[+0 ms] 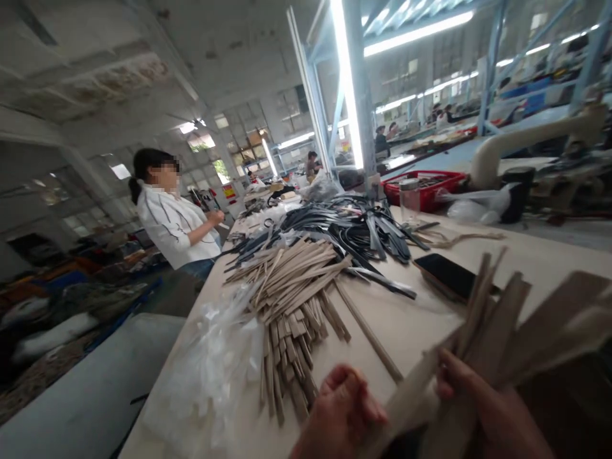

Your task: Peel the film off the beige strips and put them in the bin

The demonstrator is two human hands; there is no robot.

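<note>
My right hand [482, 395] is wrapped round a fanned bundle of flat brown strips [507, 319] at the lower right. Beside it, my left hand [342, 408] has its fingers curled together near the bundle's left edge; whatever they hold, if anything, is too blurred to make out. In front of my hands, a large pile of similar brown strips [291, 280] lies on the pale table [396, 331]. One long strip [368, 328] rests apart from that pile, slanting toward my hands.
Black strips [335, 220] are heaped behind the brown pile. Clear plastic [215, 363] covers the table's left side. A dark phone [444, 274], a jar [410, 197] and a red basket [430, 185] stand rightward. A person [172, 217] stands beyond the left edge.
</note>
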